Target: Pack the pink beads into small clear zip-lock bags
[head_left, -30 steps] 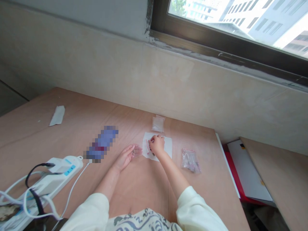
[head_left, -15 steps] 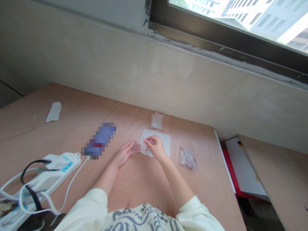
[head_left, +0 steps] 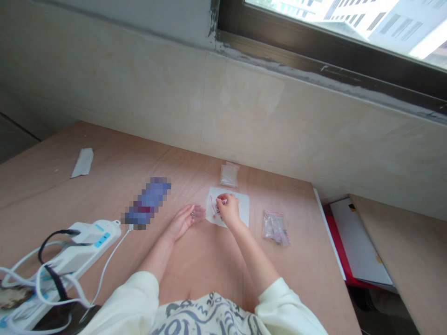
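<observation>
The fingertips of the right bare hand (head_left: 228, 209) are drawn close together; what is pinched cannot be told. Beneath that grip a white rectangular paper sheet (head_left: 244, 207) is spread, with a thin red strip (head_left: 211, 203) just left. Clear thin plastic (head_left: 200, 213) is touched by the loosely curved left bare hand (head_left: 182, 222); whether it is gripped cannot be told.

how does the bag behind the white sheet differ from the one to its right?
Position: the back bag lies beyond the white sheet; the right bag lies nearer the person.
Look: the back bag is mostly whitish; the right bag shows greyish, purplish patches.
Size: the right bag appears larger than the back bag, though it's also closer to the camera.
Shared: both look like clear plastic and lie on the table.
</observation>
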`<state>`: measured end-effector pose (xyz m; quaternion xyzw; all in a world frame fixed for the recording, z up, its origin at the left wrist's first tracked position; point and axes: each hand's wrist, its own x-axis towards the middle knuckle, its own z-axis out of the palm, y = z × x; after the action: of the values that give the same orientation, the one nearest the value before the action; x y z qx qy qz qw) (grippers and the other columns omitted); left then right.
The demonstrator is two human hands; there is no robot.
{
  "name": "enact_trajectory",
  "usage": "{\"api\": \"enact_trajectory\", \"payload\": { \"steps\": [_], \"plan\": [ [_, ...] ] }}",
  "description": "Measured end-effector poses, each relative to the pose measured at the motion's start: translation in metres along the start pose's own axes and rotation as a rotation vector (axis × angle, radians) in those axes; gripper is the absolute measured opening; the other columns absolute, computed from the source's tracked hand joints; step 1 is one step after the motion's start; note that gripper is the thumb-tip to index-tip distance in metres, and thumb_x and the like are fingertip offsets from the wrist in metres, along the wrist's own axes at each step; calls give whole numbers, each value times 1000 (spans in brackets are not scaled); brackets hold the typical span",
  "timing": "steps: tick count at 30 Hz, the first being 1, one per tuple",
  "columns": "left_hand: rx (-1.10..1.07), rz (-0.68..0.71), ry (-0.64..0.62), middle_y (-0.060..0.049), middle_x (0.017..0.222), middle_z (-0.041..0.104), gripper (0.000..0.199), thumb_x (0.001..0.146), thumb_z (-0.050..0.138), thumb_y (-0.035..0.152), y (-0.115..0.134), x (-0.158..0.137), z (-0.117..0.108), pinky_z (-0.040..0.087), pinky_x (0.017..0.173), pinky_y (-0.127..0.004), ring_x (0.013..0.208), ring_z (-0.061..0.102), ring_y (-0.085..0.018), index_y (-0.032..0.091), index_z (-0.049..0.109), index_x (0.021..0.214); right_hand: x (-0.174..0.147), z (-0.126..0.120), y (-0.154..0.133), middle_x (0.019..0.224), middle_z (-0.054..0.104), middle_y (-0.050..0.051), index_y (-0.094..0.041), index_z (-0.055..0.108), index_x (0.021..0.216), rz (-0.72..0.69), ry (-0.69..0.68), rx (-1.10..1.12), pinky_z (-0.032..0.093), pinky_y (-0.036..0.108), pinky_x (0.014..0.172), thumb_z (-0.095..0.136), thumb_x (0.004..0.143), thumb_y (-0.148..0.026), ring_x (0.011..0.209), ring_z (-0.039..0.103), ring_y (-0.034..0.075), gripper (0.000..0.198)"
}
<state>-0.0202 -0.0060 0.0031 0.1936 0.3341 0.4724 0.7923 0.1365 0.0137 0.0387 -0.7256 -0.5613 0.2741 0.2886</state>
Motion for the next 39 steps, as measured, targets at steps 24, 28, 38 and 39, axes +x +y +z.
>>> {"api": "enact_trajectory", "payload": {
  "steps": [24, 28, 38, 39],
  "plan": [
    [19, 28, 27, -11, 76, 66, 18, 77, 44, 19, 6, -3, 5, 43, 79, -38, 82, 60, -22, 9, 59, 82, 6, 8, -3, 81, 56, 13, -14, 59, 66, 49, -12, -386, 31, 35, 67, 49, 65, -18, 86, 44, 26, 11],
    [28, 28, 28, -11, 75, 67, 17, 77, 45, 18, 6, -3, 8, 43, 77, -36, 78, 61, -21, 8, 59, 80, 4, -9, -1, 73, 57, 6, -16, 58, 64, 72, -1, 1, 37, 29, 62, 49, 65, -25, 73, 51, 18, 13],
    [36, 18, -50, -9, 74, 67, 15, 76, 46, 18, -3, -1, 31, 43, 77, -38, 78, 61, -22, 9, 59, 78, -11, -36, -8, 54, 52, -1, -15, 59, 61, 50, -260, 435, 34, 22, 44, 55, 59, -29, 41, 42, 7, 15],
    [36, 19, -51, -9, 74, 67, 15, 76, 46, 18, -2, -2, 32, 43, 77, -38, 78, 61, -22, 9, 59, 78, -11, -36, -7, 55, 53, -1, -15, 60, 64, 43, -290, 460, 34, 22, 45, 54, 60, -31, 42, 42, 8, 18]
  ]
}}
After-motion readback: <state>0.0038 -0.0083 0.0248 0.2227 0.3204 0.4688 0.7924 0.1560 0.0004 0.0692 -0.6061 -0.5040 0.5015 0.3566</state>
